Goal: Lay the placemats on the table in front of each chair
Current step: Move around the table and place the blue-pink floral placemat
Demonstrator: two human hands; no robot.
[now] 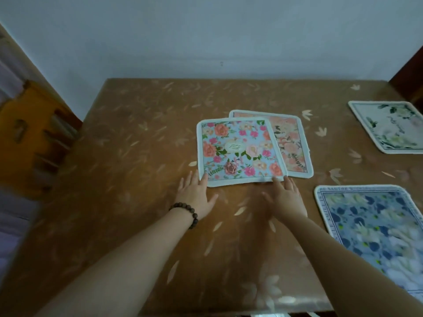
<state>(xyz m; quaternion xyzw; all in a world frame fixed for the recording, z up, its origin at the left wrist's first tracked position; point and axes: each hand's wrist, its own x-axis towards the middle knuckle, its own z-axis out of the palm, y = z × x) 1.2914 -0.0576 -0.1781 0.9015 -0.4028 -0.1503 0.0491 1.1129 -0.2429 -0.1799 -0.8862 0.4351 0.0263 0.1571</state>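
Note:
A blue placemat with pink and orange roses (240,152) lies mid-table, overlapping a peach floral placemat (294,145) beneath it to the right. My left hand (196,196), with a bead bracelet on the wrist, rests flat with its fingertips touching the blue mat's near left corner. My right hand (286,195) lies flat with its fingertips at the mat's near right corner. Both hands have fingers spread and grip nothing. A dark blue floral placemat (370,232) lies at the near right. A white and green placemat (389,126) lies at the far right.
The brown table (128,170) has a leaf-patterned cover and stands against a pale wall. An orange wooden chair (34,138) stands at the table's left side. Part of a dark chair (409,74) shows at the far right corner.

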